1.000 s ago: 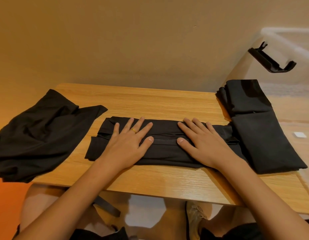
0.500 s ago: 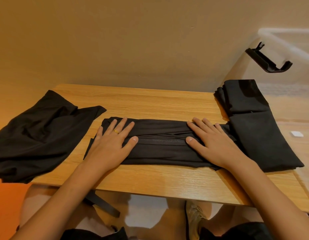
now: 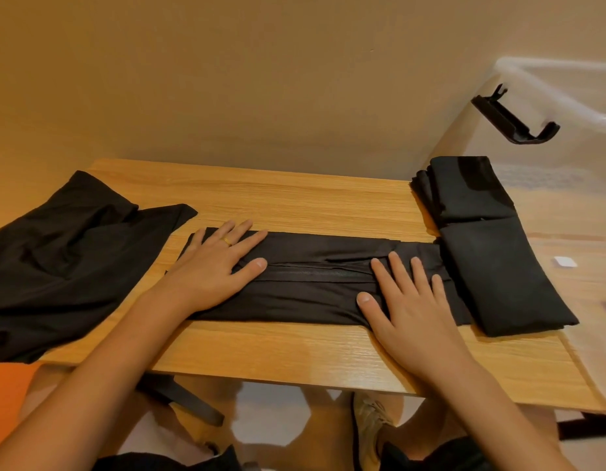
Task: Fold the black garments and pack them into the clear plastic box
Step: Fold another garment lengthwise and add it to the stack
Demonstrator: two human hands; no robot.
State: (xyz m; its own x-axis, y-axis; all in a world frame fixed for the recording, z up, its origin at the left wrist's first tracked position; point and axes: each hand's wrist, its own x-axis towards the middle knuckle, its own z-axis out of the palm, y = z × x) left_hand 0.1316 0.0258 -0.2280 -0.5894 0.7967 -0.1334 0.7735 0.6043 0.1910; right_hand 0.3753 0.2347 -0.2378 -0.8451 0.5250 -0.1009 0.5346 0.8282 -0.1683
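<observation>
Left hand point(image 3: 211, 270) and right hand point(image 3: 408, 302), fingers straight and spread, press flat on the folded black garment point(image 3: 311, 287), gripping nothing, seemingly.

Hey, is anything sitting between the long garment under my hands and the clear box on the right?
Yes. A folded black stack lies at the table's right end, against the long garment's end, between it and the clear box.

The light wooden rectangular table point(image 3: 295, 355) carries a long folded black garment point(image 3: 315, 290) at its centre, a crumpled black garment point(image 3: 67, 263) at 9 o'clock draping over the edge, and a stack of folded black garments point(image 3: 491, 266) at 3 o'clock, touching the long one's end.
</observation>
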